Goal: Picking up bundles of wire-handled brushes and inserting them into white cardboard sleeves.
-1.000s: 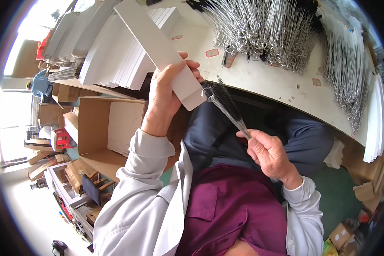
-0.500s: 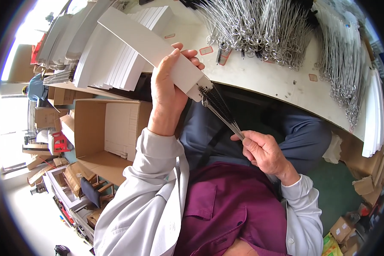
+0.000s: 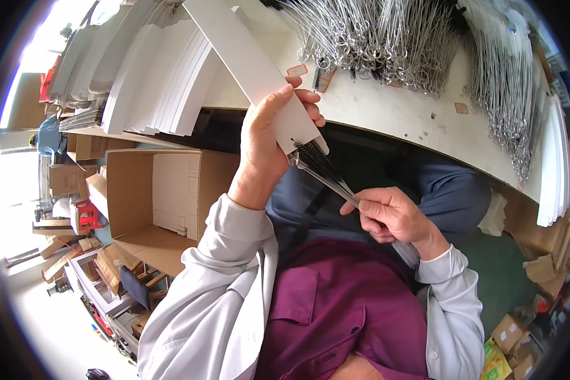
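My left hand (image 3: 266, 136) is wrapped round a long white box (image 3: 244, 60), which slants with its end toward my lap. At that end are the black bristles of a bundle of wire brushes (image 3: 328, 174), partly inside the box's mouth. Some metal loops of the bundle lie against the lower corner of the opening. My right hand (image 3: 396, 218) pinches the thin metal stems between thumb and fingers. How deep the bristles reach is hidden by the box.
A large heap of looped wire brushes (image 3: 386, 47) covers the table (image 3: 386, 117), with another heap (image 3: 506, 114) to its right. White boxes (image 3: 164, 76) stand in rows at the left. Below them is an open carton (image 3: 130, 196). More white boxes (image 3: 551, 171) stand at the right edge.
My left hand and the box have shifted a little right and down toward the brushes. Less of the bristles shows outside the box. My right hand has barely moved.
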A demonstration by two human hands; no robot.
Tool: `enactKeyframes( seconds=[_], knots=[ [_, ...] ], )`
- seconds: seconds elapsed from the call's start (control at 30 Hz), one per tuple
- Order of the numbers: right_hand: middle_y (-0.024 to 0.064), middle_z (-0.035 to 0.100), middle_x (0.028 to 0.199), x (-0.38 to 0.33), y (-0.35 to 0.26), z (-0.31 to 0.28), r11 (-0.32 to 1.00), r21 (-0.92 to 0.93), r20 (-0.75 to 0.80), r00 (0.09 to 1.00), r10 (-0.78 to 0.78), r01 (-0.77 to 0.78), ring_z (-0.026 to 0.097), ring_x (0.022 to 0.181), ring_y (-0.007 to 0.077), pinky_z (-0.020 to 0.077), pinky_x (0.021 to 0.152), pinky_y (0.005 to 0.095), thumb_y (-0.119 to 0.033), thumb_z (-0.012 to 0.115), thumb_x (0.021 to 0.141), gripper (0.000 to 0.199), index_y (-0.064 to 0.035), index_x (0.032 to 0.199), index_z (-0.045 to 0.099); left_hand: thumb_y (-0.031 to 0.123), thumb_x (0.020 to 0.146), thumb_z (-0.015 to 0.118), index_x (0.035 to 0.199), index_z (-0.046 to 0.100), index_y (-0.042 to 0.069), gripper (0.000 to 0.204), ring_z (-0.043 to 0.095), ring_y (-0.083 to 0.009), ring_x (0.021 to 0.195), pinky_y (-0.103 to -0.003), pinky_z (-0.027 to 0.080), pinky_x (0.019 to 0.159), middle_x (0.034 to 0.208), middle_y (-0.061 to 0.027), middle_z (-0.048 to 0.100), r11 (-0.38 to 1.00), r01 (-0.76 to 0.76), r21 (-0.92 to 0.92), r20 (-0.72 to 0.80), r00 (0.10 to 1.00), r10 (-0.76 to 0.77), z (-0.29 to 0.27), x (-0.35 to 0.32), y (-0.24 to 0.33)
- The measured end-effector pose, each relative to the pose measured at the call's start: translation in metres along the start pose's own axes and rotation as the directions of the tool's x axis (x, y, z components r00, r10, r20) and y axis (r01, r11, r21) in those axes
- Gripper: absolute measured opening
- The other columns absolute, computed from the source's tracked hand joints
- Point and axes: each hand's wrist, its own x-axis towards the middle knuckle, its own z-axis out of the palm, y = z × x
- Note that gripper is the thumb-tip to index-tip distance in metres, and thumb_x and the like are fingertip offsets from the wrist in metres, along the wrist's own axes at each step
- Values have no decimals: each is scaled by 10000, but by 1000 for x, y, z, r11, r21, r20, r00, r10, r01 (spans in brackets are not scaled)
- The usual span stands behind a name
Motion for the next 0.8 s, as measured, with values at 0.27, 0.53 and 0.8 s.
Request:
enactKeyframes(
  seconds=[0.27, 0.53, 0.8],
  knots=[
    [-29, 485, 608, 2, -8, -15, 986, -163, -97, 994, -46, 30, 385, 486, 45, 318, 443, 227, -213, 528, 1092, 293, 6, 1157, 710, 186, 985, 626, 1221, 571, -34, 327, 665, -265, 828, -425, 575, 789, 987, -203, 671, 999, 33, 10, -28, 999, -32, -4, 5, -3],
    [-19, 515, 607, 6, -6, -27, 907, -418, -129, 985, -112, 48, 422, 507, 51, 354, 477, 223, -187, 531, 1076, 274, 2, 1120, 724, 174, 985, 631, 1216, 572, -42, 321, 675, -266, 826, -419, 589, 777, 996, -208, 674, 998, 63, 26, -114, 992, -59, -8, 6, -5],
    [-18, 514, 611, 3, -8, -31, 975, -219, -49, 998, 30, -40, 400, 491, 45, 340, 450, 220, -196, 513, 1087, 289, 12, 1107, 713, 148, 946, 678, 1204, 544, -42, 348, 694, -264, 770, -404, 598, 708, 927, -196, 689, 978, -66, 196, -117, 989, 90, -12, 2, -5]
  ],
)
